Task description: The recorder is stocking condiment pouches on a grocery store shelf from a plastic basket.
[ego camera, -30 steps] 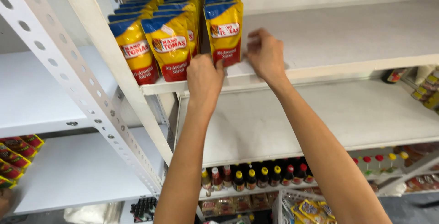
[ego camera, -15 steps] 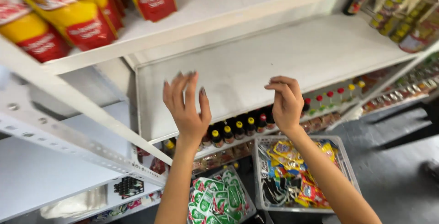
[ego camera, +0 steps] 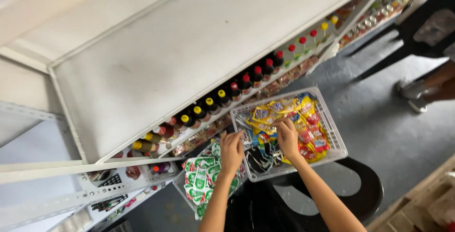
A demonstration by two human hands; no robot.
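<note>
The fingers of the right hand are curled down into a pile of yellow and red snack packets, but it cannot be told if they already pinch one packet or only press on the pile. The fingers of the left hand are bent and lie close together at the near left part of the same basket, on the blue and dark packets; whether they hold something is not visible.

The packets lie in a white wire basket, which stands on a black round stool. The yellow and red ones fill the right and far part of it, the dark ones the near left part. Just beside the basket, on the left and lower, is a second container with green and white sachets.

Behind the hands runs a low shelf with a row of dark sauce bottles with red and yellow caps. Above it is a wide white shelf board. At the far right, on the grey floor, the legs of another person are seen near a dark chair.
</note>
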